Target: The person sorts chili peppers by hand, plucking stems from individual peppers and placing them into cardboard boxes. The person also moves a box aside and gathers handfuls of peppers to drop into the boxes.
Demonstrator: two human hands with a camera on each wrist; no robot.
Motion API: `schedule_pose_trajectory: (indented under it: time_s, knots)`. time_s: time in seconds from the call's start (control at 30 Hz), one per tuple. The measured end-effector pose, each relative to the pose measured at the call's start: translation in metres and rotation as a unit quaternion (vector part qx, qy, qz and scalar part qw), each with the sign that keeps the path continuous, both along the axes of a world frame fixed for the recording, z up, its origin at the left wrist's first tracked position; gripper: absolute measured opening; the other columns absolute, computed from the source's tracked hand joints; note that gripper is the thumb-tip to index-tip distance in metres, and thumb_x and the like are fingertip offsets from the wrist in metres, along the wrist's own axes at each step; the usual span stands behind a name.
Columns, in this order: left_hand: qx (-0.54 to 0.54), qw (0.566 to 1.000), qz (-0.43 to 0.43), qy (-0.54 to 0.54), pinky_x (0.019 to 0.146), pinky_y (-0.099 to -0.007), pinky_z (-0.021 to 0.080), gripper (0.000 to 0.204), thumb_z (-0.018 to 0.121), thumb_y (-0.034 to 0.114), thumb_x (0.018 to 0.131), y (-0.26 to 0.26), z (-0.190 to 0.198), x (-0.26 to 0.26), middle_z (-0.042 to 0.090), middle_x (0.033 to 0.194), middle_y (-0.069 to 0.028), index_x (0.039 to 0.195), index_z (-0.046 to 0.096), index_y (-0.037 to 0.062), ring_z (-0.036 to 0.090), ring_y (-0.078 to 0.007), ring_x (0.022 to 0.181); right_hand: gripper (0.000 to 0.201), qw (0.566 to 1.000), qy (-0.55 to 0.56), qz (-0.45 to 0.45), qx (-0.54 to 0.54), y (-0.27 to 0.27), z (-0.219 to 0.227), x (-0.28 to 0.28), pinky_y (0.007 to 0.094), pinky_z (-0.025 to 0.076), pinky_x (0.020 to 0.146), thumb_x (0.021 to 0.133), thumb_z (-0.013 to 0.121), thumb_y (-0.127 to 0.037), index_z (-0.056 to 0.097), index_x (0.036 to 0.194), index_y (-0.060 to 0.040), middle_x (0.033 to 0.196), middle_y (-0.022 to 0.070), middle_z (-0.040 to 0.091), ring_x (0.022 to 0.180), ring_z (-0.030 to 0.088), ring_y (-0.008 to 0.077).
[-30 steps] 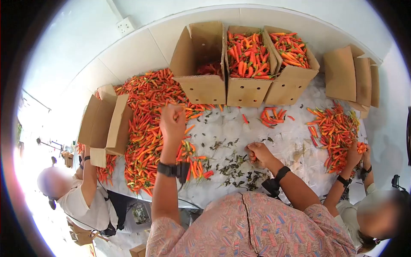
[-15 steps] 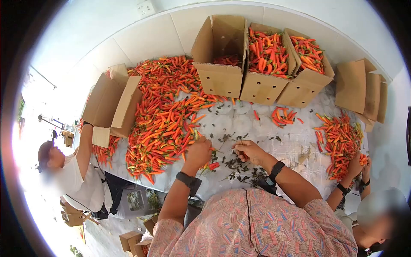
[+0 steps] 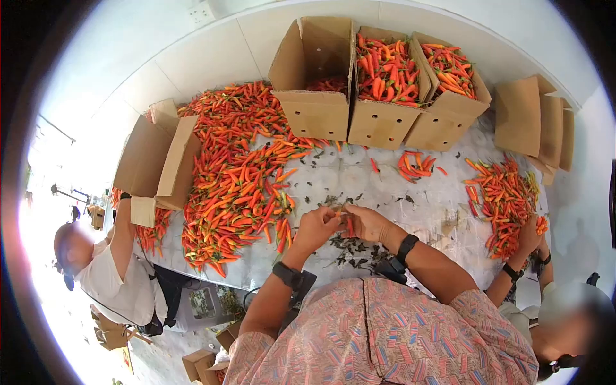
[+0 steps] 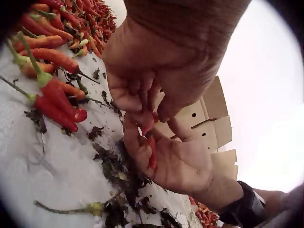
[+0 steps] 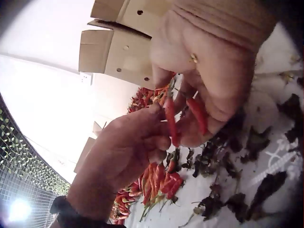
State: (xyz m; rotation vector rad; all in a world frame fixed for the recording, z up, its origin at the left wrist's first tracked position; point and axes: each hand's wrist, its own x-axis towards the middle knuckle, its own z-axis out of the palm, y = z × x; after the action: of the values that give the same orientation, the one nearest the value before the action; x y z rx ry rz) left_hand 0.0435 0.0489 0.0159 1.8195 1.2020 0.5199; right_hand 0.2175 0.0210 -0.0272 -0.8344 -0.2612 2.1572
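Note:
My left hand (image 3: 314, 230) and right hand (image 3: 370, 226) meet above the white table covering. The left thumb and fingers pinch a red chili pepper (image 5: 171, 118) near its stem end, as the right wrist view shows. My right hand's curled fingers hold a second red chili pepper (image 5: 198, 114) close beside it; this chili (image 4: 152, 154) lies against the palm in the left wrist view. Below the hands are dark dried leaf scraps (image 3: 359, 253). A large heap of red and orange chilies (image 3: 237, 192) spreads to the left of my left hand.
Two cardboard boxes full of chilies (image 3: 388, 70) stand at the back beside a part-filled box (image 3: 314, 115). More boxes stand at left (image 3: 151, 157) and right (image 3: 526, 119). One person (image 3: 106, 269) works at left; another's hand (image 3: 529, 234) is at a right-hand chili pile (image 3: 500, 199).
My left hand has come down from over the chili heap and moved right to meet my right hand, which has shifted slightly left. A red chili now shows between them.

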Motion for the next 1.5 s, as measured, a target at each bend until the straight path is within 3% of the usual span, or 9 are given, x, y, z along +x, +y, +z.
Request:
schedule_pose_trajectory:
  time_s: [0.17,0.23,0.33,0.43,0.97,1.07,1.2,1.43,1.5]
  knots:
    - [-0.076,0.993,-0.003,-0.092,0.051,-0.0247,0.045,0.020,0.063,0.017,0.078,-0.006,-0.003,-0.009,0.064,0.069,-0.0098,0.088,0.061,-0.0001,0.059,-0.0111,0.058,0.030,0.998,-0.047,0.011,0.028,-0.005,0.000,0.000,0.0365,0.052,0.067,0.092,0.041,-0.024,0.049,0.114,-0.0043,0.095,0.0102,0.059,0.086,0.061,0.0246]
    - [0.031,0.999,0.014,-0.007,0.060,-0.0311,0.049,0.021,0.064,0.019,0.073,-0.005,-0.003,-0.026,0.064,0.076,-0.0122,0.085,0.062,0.0023,0.063,-0.0220,0.068,0.030,0.998,-0.055,0.009,0.016,-0.006,-0.006,0.003,0.0368,0.052,0.067,0.092,0.041,-0.024,0.049,0.113,-0.0040,0.093,0.0106,0.059,0.085,0.061,0.0246]
    - [0.145,0.974,-0.057,0.166,0.059,-0.0344,0.048,0.020,0.065,0.021,0.069,-0.010,0.002,-0.052,0.060,0.080,-0.0112,0.081,0.061,0.0049,0.060,-0.0250,0.069,0.029,0.999,-0.048,0.005,0.005,-0.006,-0.013,0.005,0.0369,0.052,0.065,0.092,0.040,-0.023,0.050,0.112,-0.0037,0.090,0.0108,0.059,0.083,0.061,0.0247]
    - [0.209,0.954,-0.089,0.195,0.058,-0.0380,0.047,0.021,0.065,0.022,0.067,-0.027,-0.004,-0.062,0.056,0.080,-0.0109,0.080,0.058,0.0060,0.058,-0.0281,0.070,0.028,0.999,-0.038,0.006,0.010,-0.006,-0.015,0.006,0.0366,0.052,0.065,0.092,0.040,-0.022,0.051,0.110,-0.0035,0.086,0.0103,0.059,0.082,0.061,0.0252]
    - [0.201,0.942,-0.087,0.253,0.059,-0.0418,0.046,0.012,0.055,0.012,0.068,-0.030,-0.021,-0.050,0.054,0.074,-0.0140,0.074,0.050,0.0027,0.056,-0.0336,0.071,0.028,1.000,-0.016,0.023,-0.002,-0.005,-0.006,0.005,0.0376,0.052,0.063,0.091,0.044,-0.023,0.051,0.108,-0.0028,0.069,0.0059,0.059,0.073,0.062,0.0237]
    - [0.199,0.953,-0.099,0.206,0.057,-0.0386,0.046,0.014,0.057,0.013,0.069,-0.025,-0.025,-0.054,0.055,0.071,-0.0144,0.077,0.053,0.0015,0.057,-0.0313,0.066,0.031,0.998,-0.034,0.046,0.021,-0.007,0.000,0.003,0.0378,0.051,0.065,0.090,0.046,-0.024,0.050,0.110,-0.0002,0.072,0.0062,0.060,0.075,0.062,0.0248]
    - [-0.004,0.999,-0.002,0.053,0.051,-0.0333,0.043,0.020,0.063,0.018,0.071,-0.016,-0.012,-0.045,0.057,0.062,-0.0098,0.076,0.055,0.0001,0.057,-0.0206,0.057,0.032,0.996,-0.042,0.069,0.026,-0.006,0.002,-0.004,0.0383,0.052,0.066,0.091,0.045,-0.026,0.050,0.110,-0.0005,0.078,0.0085,0.060,0.076,0.062,0.0251]
    - [-0.197,0.963,-0.002,-0.185,0.051,-0.0205,0.043,0.025,0.057,0.018,0.083,-0.014,0.008,-0.010,0.060,0.072,-0.0036,0.095,0.057,-0.0037,0.056,-0.0092,0.059,0.031,0.997,-0.051,0.060,-0.007,-0.006,0.007,-0.007,0.0376,0.050,0.065,0.091,0.045,-0.032,0.053,0.105,-0.0058,0.085,0.0087,0.059,0.078,0.060,0.0232]
    - [-0.176,0.970,0.040,-0.163,0.052,-0.0216,0.044,0.025,0.057,0.018,0.082,-0.010,0.008,-0.017,0.060,0.073,-0.0042,0.096,0.058,-0.0033,0.057,-0.0095,0.060,0.030,0.996,-0.063,0.057,-0.017,-0.007,0.004,-0.005,0.0365,0.050,0.064,0.090,0.047,-0.033,0.054,0.102,-0.0073,0.084,0.0077,0.059,0.077,0.060,0.0220]
